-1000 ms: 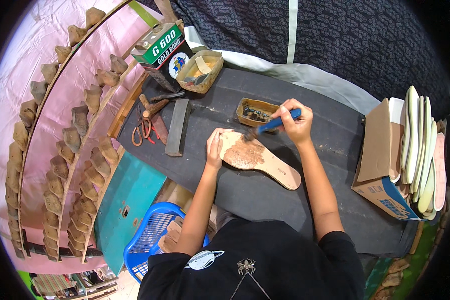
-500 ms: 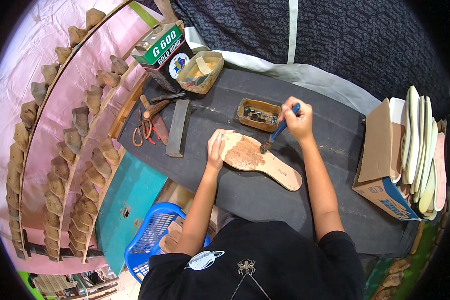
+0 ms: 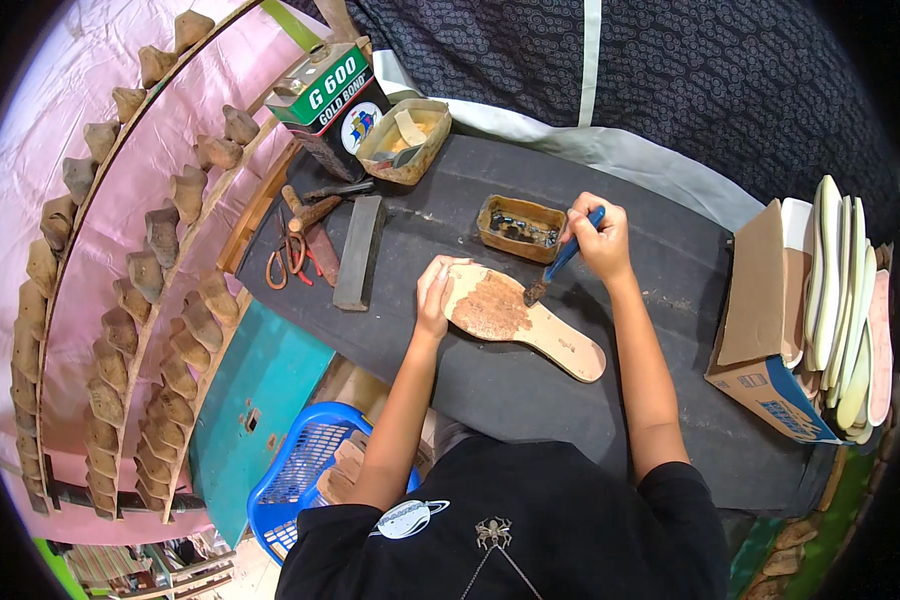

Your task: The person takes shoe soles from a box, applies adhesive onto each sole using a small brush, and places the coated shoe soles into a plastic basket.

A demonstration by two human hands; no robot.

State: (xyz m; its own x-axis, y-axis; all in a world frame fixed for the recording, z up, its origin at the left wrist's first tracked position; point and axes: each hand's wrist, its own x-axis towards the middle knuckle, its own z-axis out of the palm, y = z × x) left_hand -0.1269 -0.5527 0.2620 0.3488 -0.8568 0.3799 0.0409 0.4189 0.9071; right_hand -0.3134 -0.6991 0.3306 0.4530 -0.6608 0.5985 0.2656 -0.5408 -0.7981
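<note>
Across the middle of the frame stretches a dark grey worktable (image 3: 510, 405). At frame centre, your left hand (image 3: 434, 300) grips the broad end of a tan, sole-shaped board (image 3: 560, 345); your right hand (image 3: 602, 242) closes its fingers around a blue-handled brush (image 3: 564, 256), bristles at the board's upper edge.

A grey block (image 3: 359, 255) lies near a pair of scissors (image 3: 287, 243).
</note>
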